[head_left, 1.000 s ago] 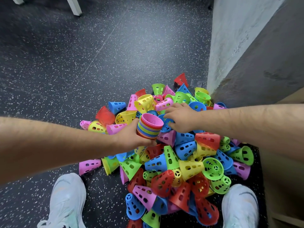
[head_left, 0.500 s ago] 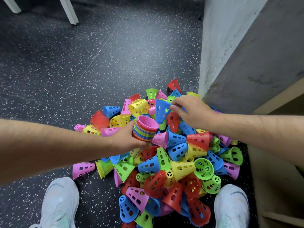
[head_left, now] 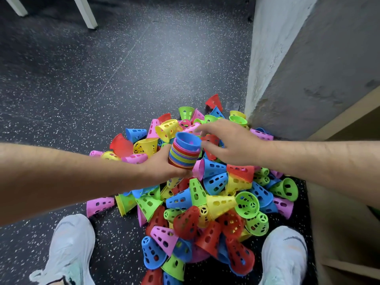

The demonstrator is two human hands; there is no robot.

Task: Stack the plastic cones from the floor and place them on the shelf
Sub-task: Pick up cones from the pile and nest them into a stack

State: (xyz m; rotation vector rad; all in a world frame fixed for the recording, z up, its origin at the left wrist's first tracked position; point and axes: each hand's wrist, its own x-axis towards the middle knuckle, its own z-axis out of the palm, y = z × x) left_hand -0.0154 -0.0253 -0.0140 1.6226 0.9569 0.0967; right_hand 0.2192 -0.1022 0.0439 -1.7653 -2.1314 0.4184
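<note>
- Blue-topped cone stack [head_left: 185,155] gripped by left hand [head_left: 164,167] above the floor pile [head_left: 218,202]
- right hand [head_left: 232,145] also above the floor pile, fingers loose, empty
- white shoes [head_left: 70,249] flank it, pillar [head_left: 267,58] behind
- stack's base hidden by palm

We take this for a gym or sports room. The floor [head_left: 102,89] is black rubber flecked with white, as training spaces have. A heap of bright perforated plastic cones [head_left: 218,202] lies on it near us. On the right rises a rough grey wall [head_left: 308,68] with a pale wooden unit [head_left: 339,223] beside it. White furniture legs [head_left: 86,15] stand far left.
</note>
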